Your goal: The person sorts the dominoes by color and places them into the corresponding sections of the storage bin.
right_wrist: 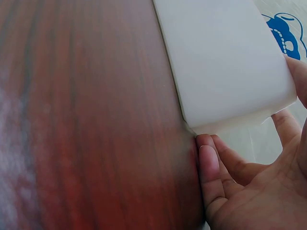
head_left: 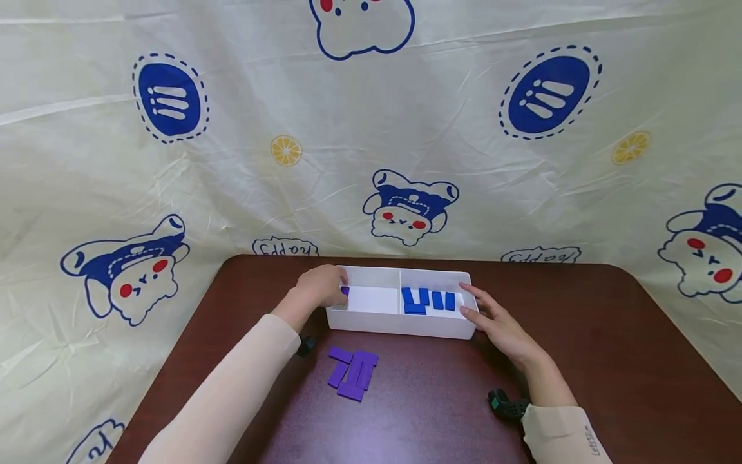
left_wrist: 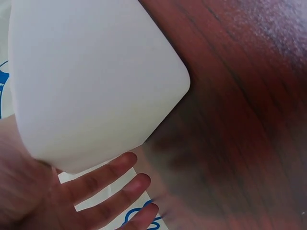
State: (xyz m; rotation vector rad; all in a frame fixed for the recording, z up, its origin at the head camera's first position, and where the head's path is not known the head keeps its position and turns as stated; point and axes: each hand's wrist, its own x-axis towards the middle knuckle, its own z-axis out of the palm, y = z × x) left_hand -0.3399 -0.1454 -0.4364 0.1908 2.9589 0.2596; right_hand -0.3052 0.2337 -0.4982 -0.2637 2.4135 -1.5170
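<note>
The left hand (head_left: pixel 317 288) curled over the left end of the white tray (head_left: pixel 371 321), pinching a purple block (head_left: pixel 345 292) above the left compartment. The right hand (head_left: pixel 500 321), fingers relaxed and straight, pressed the tray's right end. Blue blocks (head_left: pixel 429 300) lay in the right compartment; purple blocks (head_left: pixel 352 374) lay on the desk (head_left: pixel 608 361) just before the tray.

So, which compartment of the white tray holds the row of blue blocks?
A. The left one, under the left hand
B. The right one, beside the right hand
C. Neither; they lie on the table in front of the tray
B: the blue blocks lie in the right compartment of the white tray, near the right hand; the loose pile on the table is the purple blocks.
</note>
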